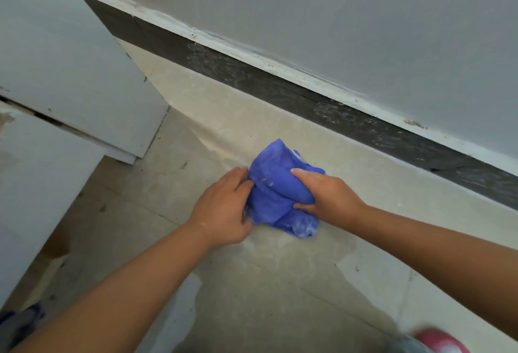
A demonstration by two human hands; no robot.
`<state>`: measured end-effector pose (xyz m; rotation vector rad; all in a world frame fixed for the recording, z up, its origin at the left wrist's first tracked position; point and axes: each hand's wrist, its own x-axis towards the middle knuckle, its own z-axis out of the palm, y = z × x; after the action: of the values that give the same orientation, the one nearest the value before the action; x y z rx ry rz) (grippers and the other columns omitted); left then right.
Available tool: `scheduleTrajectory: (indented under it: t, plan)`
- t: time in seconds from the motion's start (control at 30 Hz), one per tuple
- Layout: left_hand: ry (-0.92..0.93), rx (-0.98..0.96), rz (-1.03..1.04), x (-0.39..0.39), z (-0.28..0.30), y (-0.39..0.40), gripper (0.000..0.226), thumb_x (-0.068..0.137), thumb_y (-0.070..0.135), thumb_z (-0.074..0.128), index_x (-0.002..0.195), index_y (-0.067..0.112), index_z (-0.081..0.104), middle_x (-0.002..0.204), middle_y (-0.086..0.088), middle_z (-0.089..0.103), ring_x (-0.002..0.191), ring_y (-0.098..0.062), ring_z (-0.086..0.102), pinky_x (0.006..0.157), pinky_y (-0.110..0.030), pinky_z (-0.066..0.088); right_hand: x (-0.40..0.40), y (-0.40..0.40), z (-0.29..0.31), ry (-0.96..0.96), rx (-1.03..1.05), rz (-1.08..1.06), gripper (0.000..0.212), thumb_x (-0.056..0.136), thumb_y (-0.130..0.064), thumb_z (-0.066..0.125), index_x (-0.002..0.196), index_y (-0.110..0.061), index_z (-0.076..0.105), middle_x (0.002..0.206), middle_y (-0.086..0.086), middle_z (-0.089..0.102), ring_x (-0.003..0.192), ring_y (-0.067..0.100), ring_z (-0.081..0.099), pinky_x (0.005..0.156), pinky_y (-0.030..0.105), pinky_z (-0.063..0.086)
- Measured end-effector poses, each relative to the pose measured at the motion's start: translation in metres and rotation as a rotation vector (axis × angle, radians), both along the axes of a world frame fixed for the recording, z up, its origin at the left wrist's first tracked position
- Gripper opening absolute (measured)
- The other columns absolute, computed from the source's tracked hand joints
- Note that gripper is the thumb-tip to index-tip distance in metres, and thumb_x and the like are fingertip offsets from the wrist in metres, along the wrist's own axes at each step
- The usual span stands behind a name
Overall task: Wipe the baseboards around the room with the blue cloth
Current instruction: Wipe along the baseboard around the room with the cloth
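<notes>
Left hand: my forearm enters from the lower left, bare, wrist straight, back of hand up, fingers curled and gripping the blue cloth at its left edge. Right hand: my forearm enters from the right, bare, thumb and fingers clamped around the cloth's bunched middle.

Blue cloth, dark white-streaked baseboard, beige floor

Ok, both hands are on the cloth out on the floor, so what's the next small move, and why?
Probably lift the bunched blue cloth forward onto the dark baseboard. Both the left hand and right hand grip it over the floor, short of the wall, and the baseboard shows whitish dusty streaks.
</notes>
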<state>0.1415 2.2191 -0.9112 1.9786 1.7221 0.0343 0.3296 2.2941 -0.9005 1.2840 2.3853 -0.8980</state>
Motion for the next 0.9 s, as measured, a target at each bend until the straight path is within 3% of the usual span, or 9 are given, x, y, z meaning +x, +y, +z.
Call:
scheduleTrajectory:
  t: [0.1, 0.17, 0.27, 0.4, 0.53, 0.63, 0.77, 0.83, 0.9]
  plan:
    - [-0.05, 0.025, 0.139, -0.002, 0.012, 0.006, 0.062, 0.061, 0.039, 0.051, 0.109, 0.0, 0.058, 0.131, -0.025, 0.051, 0.122, -0.037, 0.051, 0.096, -0.037, 0.044, -0.001, 0.005, 0.005, 0.019, 0.003, 0.002, 0.052, 0.086, -0.035, 0.063, 0.131, -0.019, 0.043, 0.123, -0.001, 0.059, 0.108, 0.022, 0.057, 0.085, 0.026, 0.04]
    - [-0.003, 0.099, 0.024, 0.0, 0.015, 0.012, 0.079, 0.065, 0.048, 0.051, 0.126, -0.002, 0.047, 0.137, -0.024, 0.046, 0.128, -0.037, 0.043, 0.103, -0.036, 0.039, 0.0, 0.005, 0.01, 0.058, -0.015, 0.021, 0.048, 0.086, -0.033, 0.064, 0.127, -0.018, 0.046, 0.118, -0.001, 0.061, 0.105, 0.021, 0.058, 0.081, 0.022, 0.038]
    - [-0.003, -0.064, -0.023, 0.01, 0.017, 0.02, 0.086, 0.078, 0.038, 0.065, 0.146, 0.006, 0.023, 0.151, -0.005, 0.028, 0.143, -0.02, 0.019, 0.114, -0.025, 0.005, 0.001, -0.001, 0.019, 0.15, -0.037, 0.044, 0.045, 0.087, -0.03, 0.064, 0.127, -0.017, 0.049, 0.116, -0.001, 0.063, 0.104, 0.02, 0.059, 0.082, 0.02, 0.038]
    - [0.08, -0.141, -0.029, 0.017, 0.014, 0.026, 0.045, 0.087, 0.033, 0.055, 0.129, 0.018, 0.048, 0.12, -0.001, 0.06, 0.116, -0.017, 0.052, 0.107, -0.018, -0.003, 0.003, 0.003, 0.025, 0.207, -0.074, 0.033, 0.046, 0.085, -0.027, 0.067, 0.127, -0.02, 0.051, 0.117, -0.003, 0.063, 0.105, 0.016, 0.058, 0.085, 0.019, 0.039]
    - [0.075, -0.104, 0.045, 0.013, 0.016, 0.027, 0.032, 0.092, 0.025, 0.047, 0.122, 0.016, 0.054, 0.111, -0.004, 0.062, 0.109, -0.019, 0.054, 0.106, -0.016, -0.001, 0.008, 0.012, 0.014, 0.242, 0.037, 0.157, 0.063, 0.078, -0.017, 0.073, 0.135, -0.008, 0.046, 0.13, 0.006, 0.055, 0.118, 0.025, 0.052, 0.094, 0.014, 0.027]
    - [0.048, -0.092, 0.115, 0.009, 0.021, 0.025, 0.032, 0.092, 0.029, 0.049, 0.12, 0.015, 0.059, 0.111, -0.007, 0.062, 0.111, -0.022, 0.053, 0.112, -0.024, 0.009, 0.005, 0.018, 0.014, 0.268, 0.021, 0.063, 0.052, 0.085, -0.016, 0.066, 0.134, -0.011, 0.048, 0.132, 0.004, 0.056, 0.12, 0.021, 0.052, 0.096, 0.019, 0.033]
    - [0.165, -0.068, 0.121, 0.004, 0.02, 0.027, 0.057, 0.088, 0.037, 0.054, 0.14, 0.018, 0.041, 0.153, -0.008, 0.025, 0.143, -0.02, 0.019, 0.114, -0.029, 0.003, -0.009, 0.018, 0.014, 0.297, 0.184, 0.125, 0.033, 0.078, -0.01, 0.066, 0.111, -0.006, 0.066, 0.1, 0.007, 0.072, 0.088, 0.023, 0.069, 0.071, 0.027, 0.051]
    - [0.191, -0.066, 0.085, 0.004, 0.018, 0.028, 0.07, 0.089, 0.039, 0.052, 0.147, 0.016, 0.022, 0.157, -0.001, 0.011, 0.145, -0.015, 0.006, 0.114, -0.027, -0.002, -0.015, 0.014, 0.006, 0.351, 0.261, 0.143, 0.033, 0.056, -0.008, 0.066, 0.088, -0.001, 0.072, 0.071, 0.009, 0.073, 0.055, 0.024, 0.069, 0.042, 0.026, 0.052]
    - [0.171, -0.057, 0.067, 0.006, 0.019, 0.028, 0.079, 0.087, 0.042, 0.054, 0.148, 0.013, 0.014, 0.156, 0.0, 0.012, 0.145, -0.014, 0.007, 0.114, -0.025, 0.0, -0.024, 0.013, 0.005, 0.378, 0.271, 0.154, 0.029, 0.047, -0.005, 0.063, 0.074, 0.002, 0.071, 0.057, 0.011, 0.069, 0.041, 0.026, 0.064, 0.03, 0.029, 0.047]
